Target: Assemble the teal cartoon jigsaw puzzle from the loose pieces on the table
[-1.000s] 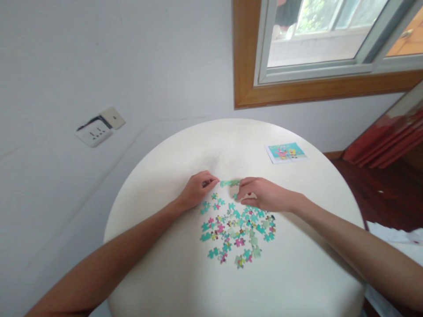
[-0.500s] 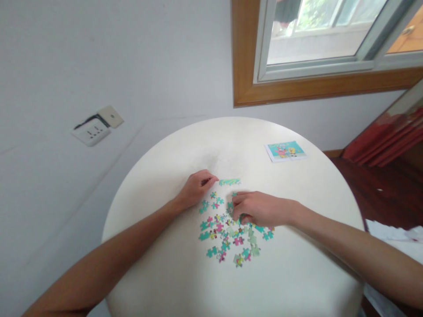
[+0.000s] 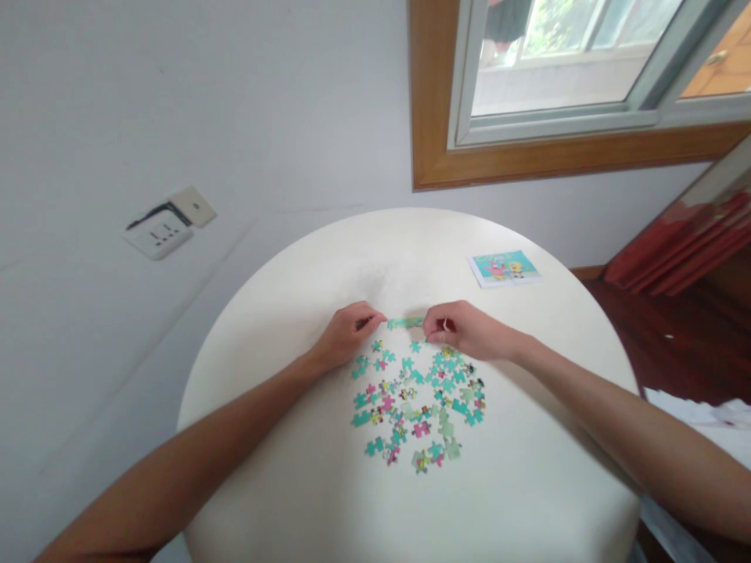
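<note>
A narrow strip of joined puzzle pieces (image 3: 404,322), mostly teal and green, lies flat near the middle of the white round table (image 3: 328,500). At its left end, my left hand (image 3: 352,328) rests with thumb and forefinger pinched against the edge. My right hand (image 3: 469,330) is at the strip's right end, fingers closed in a pinch; a bit of a teal puzzle piece shows at the fingertips, the rest hidden. Just below the strip is a loose teal piece (image 3: 416,346). Many loose puzzle pieces (image 3: 421,429) in teal, pink, yellow and pale green spread nearer to me.
A cartoon picture card (image 3: 505,269) lies toward the table's far right. Beyond the table are a wall with a socket (image 3: 158,234) and a wood-framed window (image 3: 434,94). Red curtain (image 3: 684,242) and white papers (image 3: 698,418) are to the right.
My right hand has moved up and away from me, from over the loose pieces to the strip's right end. The pieces it covered now show. My left hand stays put.
</note>
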Available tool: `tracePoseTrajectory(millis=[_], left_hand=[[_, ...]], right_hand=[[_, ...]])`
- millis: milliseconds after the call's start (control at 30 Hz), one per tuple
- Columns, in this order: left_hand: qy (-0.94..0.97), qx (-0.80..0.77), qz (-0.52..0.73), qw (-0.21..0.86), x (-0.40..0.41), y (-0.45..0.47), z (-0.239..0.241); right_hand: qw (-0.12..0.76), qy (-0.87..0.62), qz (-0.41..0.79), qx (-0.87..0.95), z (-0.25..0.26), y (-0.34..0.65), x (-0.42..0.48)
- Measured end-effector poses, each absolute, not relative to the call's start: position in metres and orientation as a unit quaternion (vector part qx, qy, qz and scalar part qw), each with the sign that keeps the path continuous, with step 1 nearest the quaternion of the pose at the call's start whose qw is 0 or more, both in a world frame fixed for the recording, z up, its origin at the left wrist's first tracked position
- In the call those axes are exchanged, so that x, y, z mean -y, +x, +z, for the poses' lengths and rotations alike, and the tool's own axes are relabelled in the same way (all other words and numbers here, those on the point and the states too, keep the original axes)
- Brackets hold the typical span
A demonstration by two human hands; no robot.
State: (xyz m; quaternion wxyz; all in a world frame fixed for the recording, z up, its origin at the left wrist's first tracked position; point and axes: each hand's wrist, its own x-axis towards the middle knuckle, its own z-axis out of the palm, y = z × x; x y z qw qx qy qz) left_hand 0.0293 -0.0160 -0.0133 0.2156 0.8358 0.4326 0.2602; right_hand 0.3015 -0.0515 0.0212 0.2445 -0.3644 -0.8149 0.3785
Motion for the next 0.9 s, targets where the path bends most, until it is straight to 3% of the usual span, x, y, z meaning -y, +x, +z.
tracePoseTrajectory(millis=[100,167,900], left_hand=[[0.838,-0.428,0.260,0.216,0.015,0.030,-0.015],[0.839,-0.426,0.260,0.216,0.014,0.030,-0.015],[0.845,-0.419,0.258,0.210,0.015,0.032,-0.015]], right_hand=[[0.326,-0.466,0.358,0.741,0.006,0.310,0.031],[0.331,-0.500,0.348,0.721,-0.005,0.312,0.022],[0.283,-0.521,0.286,0.753,-0.019,0.298,0.015]])
